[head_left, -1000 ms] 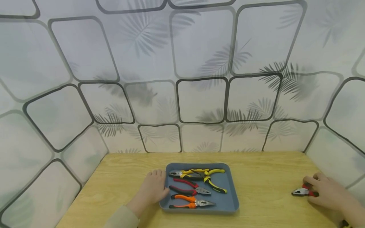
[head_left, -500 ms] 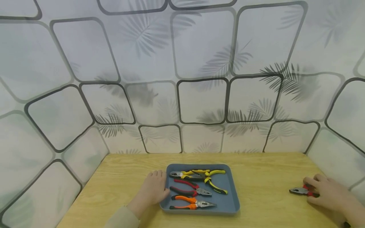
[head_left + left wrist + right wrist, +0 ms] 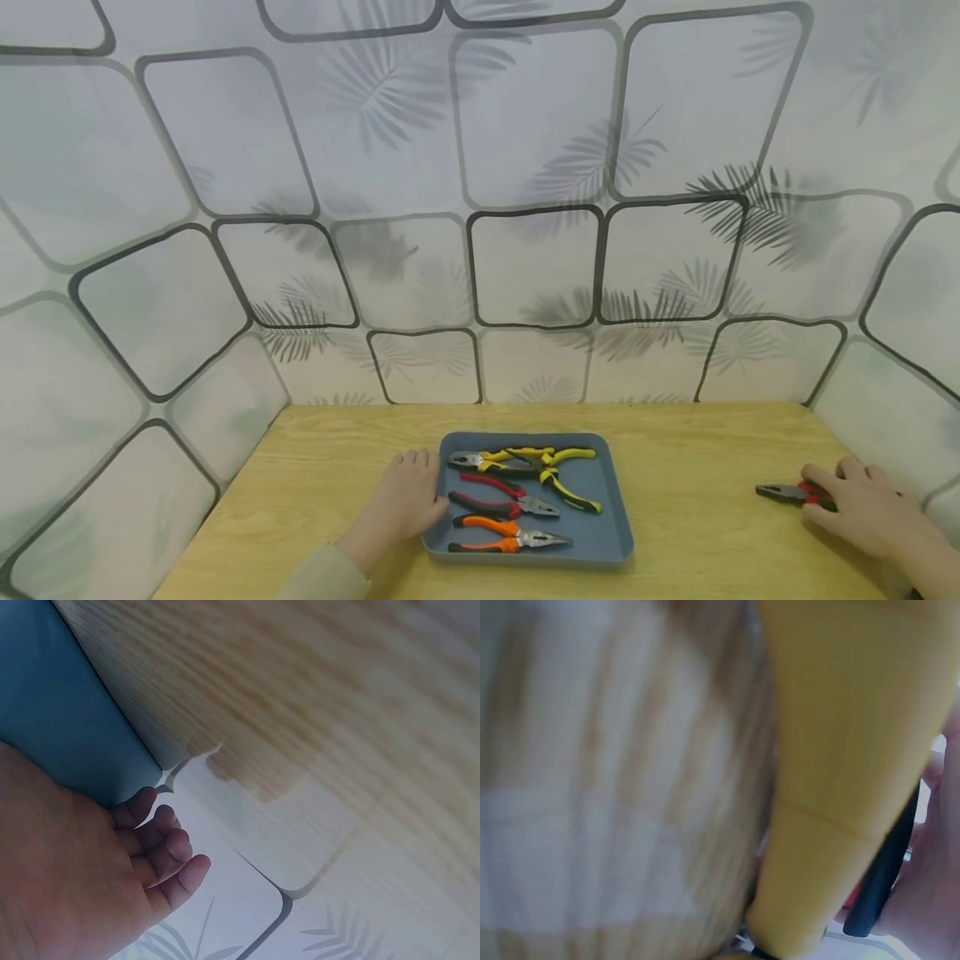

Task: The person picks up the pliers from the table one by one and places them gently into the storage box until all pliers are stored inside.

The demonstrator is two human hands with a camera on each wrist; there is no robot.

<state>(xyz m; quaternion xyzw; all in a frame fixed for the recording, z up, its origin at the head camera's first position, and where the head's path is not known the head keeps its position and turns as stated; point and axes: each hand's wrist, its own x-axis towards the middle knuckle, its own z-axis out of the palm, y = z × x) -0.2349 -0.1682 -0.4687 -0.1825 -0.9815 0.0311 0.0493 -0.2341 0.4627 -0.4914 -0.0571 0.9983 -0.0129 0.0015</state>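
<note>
My left hand (image 3: 403, 498) rests against the left side of a blue-grey tray (image 3: 621, 533), its thumb at the rim. In the left wrist view, the relaxed fingers (image 3: 161, 859) lie beside the tray's outer wall (image 3: 67, 697). Far to the right, my right hand (image 3: 862, 507) grips red-and-black pliers (image 3: 782, 493) just above or on the table, their head pointing left. The palm hides most of their handles; one black handle end (image 3: 885, 885) shows in the right wrist view.
Inside the tray lie yellow-and-black pliers (image 3: 573, 492), red-and-black pliers (image 3: 491, 505) and orange needle-nose pliers (image 3: 502, 543). A large blurred yellow object (image 3: 840, 750) fills much of the right wrist view. Patterned cloth walls (image 3: 532, 267) enclose the wooden table (image 3: 697, 475).
My right hand has shifted slightly, and the pliers in it have moved a little left and away, their head turned to a darker side. The left hand stays at the tray.
</note>
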